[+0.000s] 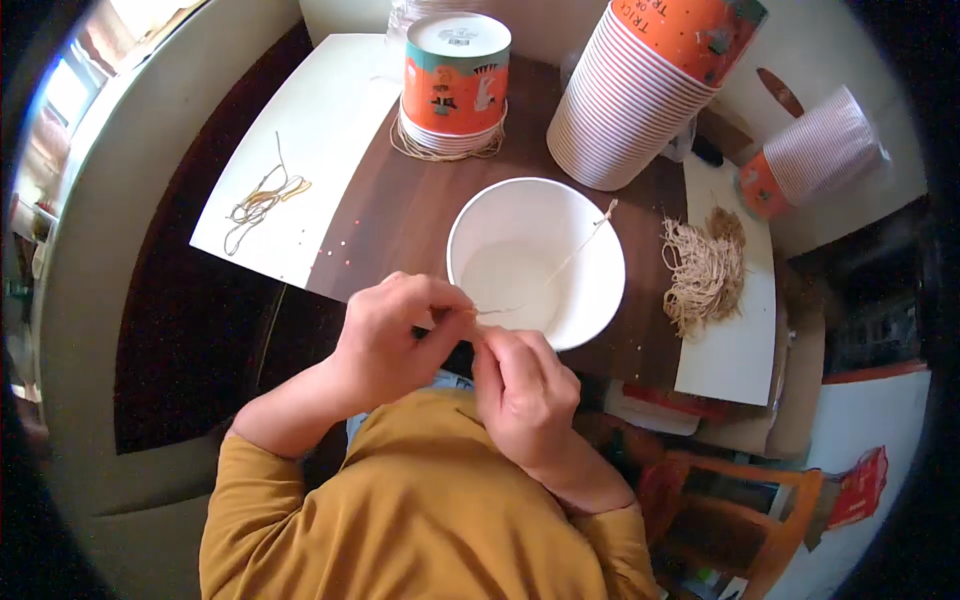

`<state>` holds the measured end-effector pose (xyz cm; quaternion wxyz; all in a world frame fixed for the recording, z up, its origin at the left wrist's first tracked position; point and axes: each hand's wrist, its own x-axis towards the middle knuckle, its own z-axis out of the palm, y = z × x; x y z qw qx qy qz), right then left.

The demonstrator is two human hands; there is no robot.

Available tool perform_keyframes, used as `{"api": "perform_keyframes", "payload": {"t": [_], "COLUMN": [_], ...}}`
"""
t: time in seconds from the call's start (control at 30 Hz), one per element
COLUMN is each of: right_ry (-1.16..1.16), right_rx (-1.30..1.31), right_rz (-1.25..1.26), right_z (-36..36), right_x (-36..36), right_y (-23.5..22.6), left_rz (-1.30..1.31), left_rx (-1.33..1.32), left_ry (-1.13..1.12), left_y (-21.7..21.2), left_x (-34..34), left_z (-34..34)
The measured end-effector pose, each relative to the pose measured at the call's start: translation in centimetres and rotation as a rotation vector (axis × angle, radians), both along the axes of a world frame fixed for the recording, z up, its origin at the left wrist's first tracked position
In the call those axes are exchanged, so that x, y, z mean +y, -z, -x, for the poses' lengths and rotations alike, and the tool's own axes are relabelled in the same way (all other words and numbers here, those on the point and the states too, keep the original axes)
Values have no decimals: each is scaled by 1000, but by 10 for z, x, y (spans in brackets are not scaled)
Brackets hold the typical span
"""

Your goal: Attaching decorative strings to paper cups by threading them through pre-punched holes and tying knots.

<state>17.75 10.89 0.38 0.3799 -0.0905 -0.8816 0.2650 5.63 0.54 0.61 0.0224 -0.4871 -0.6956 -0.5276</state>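
Observation:
A white paper bucket (535,265) stands mouth up on the dark part of the table, just beyond my hands. From a knot at its far right rim, a thin tan string (572,258) runs across the opening toward my fingers. My left hand (405,325) is closed, pinching the string over the bucket's near left rim. Fingertips of my right hand (525,390) meet it there, also pinched on the string. A short string tail shows between them; the exact grip is partly hidden by my fingers.
An upturned orange and teal bucket stack (457,90) stands at the back, cords around its base. A tall leaning bucket stack (635,100) is right of it. Loose cords (262,205) lie at left, a bundle of tan strings (703,275) at right. A wooden chair (775,520) stands lower right.

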Motion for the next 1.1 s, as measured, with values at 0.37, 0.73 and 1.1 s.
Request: {"api": "perform_keyframes", "payload": {"t": [0.37,0.73,1.1], "right_ry": [119,-501,-511], "right_rx": [-44,-18,7], "right_rz": [58,1484,1779], "right_z": [16,36,40], "right_x": [10,11,12], "right_y": [42,44,46], "left_rz": [-185,-305,-216], "left_rx": [-1046,-1205,-739], "left_ry": [176,126,-48], "left_y": [37,39,35], "left_x": [5,-8,-4], "left_z": [-2,0,-11]}}
